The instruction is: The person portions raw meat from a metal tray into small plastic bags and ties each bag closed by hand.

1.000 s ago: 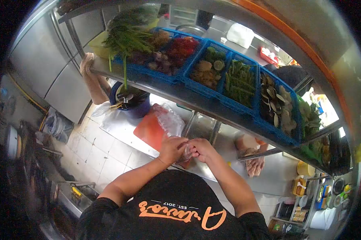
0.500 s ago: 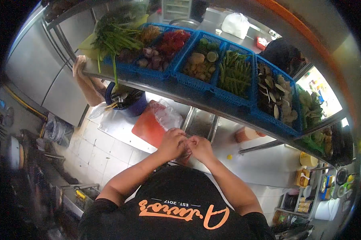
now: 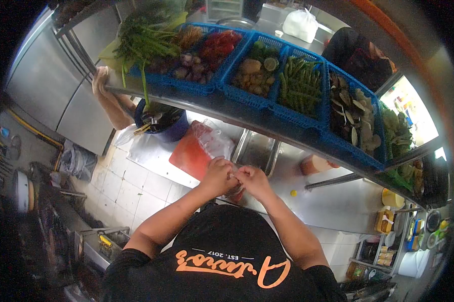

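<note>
My left hand (image 3: 219,177) and my right hand (image 3: 254,182) meet in front of my chest, fingers pinched together. Between and below them hangs a small clear plastic bag (image 3: 235,194) with something reddish inside; its contents are hard to make out. Just beyond my left hand lies a red cutting board (image 3: 185,155) on the steel counter. A larger crumpled clear plastic bag (image 3: 216,142) rests over the board's right side. Past my right hand sits a rectangular metal tray (image 3: 257,152).
Overhead, a shelf (image 3: 227,119) carries blue baskets (image 3: 247,98) of vegetables. A dark blue bucket (image 3: 174,132) holding utensils stands at the counter's left end. Another person's arm (image 3: 111,103) grips the shelf post. An orange-brown container (image 3: 315,165) sits below the shelf.
The whole view has shifted slightly with my head. My hands stay together on the small plastic bag, with only slight finger movement.
</note>
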Demonstrator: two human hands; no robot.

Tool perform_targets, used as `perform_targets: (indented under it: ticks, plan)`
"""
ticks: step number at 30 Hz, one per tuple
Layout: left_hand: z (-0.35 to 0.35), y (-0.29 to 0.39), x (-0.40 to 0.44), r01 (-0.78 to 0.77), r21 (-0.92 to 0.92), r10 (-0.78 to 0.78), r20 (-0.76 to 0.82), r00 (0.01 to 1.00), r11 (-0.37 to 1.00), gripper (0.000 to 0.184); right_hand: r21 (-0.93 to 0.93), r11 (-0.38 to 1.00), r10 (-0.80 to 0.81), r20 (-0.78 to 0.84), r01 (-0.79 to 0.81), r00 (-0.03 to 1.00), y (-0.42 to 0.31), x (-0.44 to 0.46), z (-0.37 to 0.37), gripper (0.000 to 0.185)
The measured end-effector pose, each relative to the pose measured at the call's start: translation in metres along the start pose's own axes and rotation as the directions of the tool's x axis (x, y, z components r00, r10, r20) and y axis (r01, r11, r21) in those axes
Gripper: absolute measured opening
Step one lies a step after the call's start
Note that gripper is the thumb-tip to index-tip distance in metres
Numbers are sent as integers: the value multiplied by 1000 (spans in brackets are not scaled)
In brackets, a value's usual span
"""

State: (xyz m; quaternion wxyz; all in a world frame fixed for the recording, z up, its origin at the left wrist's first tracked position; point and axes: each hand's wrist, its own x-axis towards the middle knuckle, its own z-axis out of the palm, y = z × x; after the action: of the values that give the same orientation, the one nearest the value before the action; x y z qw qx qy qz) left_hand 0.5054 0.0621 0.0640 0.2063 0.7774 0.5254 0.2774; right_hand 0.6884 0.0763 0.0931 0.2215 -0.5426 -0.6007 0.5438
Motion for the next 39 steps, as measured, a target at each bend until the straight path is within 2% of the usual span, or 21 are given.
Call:
perform_targets:
  ticks: [1,4,7,9,10,13,16,19,22,25,28,31,34,37,39]
  plan:
    - [-2,3,-1,-1,45,1,-8,1000,999,26,-34,999,-19,3,19,1000,1,1,-1,28]
    - [-7,8,-4,17,82,-15,-14,1000,996,26,-395,885,-258,20,245,966,-3,2,-6,30]
    - [-13,15,-6,-22,139,15,50,999,990,27,-434,821,-281,259,372,924,-2,16,-16,28]
    - [-21,24,-5,-20,134,10,73,997,991,26,-187,980,1,338,66,941,-15,15,-24,25]
    - [-24,27,-3,-21,133,10,84,996,991,26,-69,992,127,401,-108,907,-22,14,-28,24]
    - [-20,27,-5,-34,50,35,-27,999,998,24,157,928,180,604,-338,776,-12,24,-41,27]
    - [-23,32,-6,10,37,-9,-26,1000,999,23,249,861,197,641,-443,742,-12,23,-42,19]
    - [-11,15,-8,114,-250,-115,9,993,962,24,218,883,154,703,-417,694,-4,28,-45,19]
    - [-11,4,-8,147,-326,-147,22,989,934,23,167,911,156,706,-376,690,3,33,-43,21]
    - [-16,-2,-5,109,-259,-100,47,994,960,22,268,887,107,673,-376,732,-4,29,-40,22]
    - [-18,4,-4,71,-108,-67,43,997,992,21,299,893,113,574,-336,811,-14,24,-38,22]
    - [-19,10,-4,74,-53,-73,23,997,996,20,339,879,118,527,-336,842,-9,25,-33,20]
    - [-24,9,-3,1,18,-1,-5,1000,1000,18,316,897,105,528,-310,842,-11,24,-32,17]
    - [-23,-2,1,144,-248,-136,48,989,958,15,235,929,90,602,-284,793,-5,30,-35,18]
    - [-24,-5,1,132,-269,-113,84,990,954,14,143,966,87,601,-214,795,-10,29,-38,20]
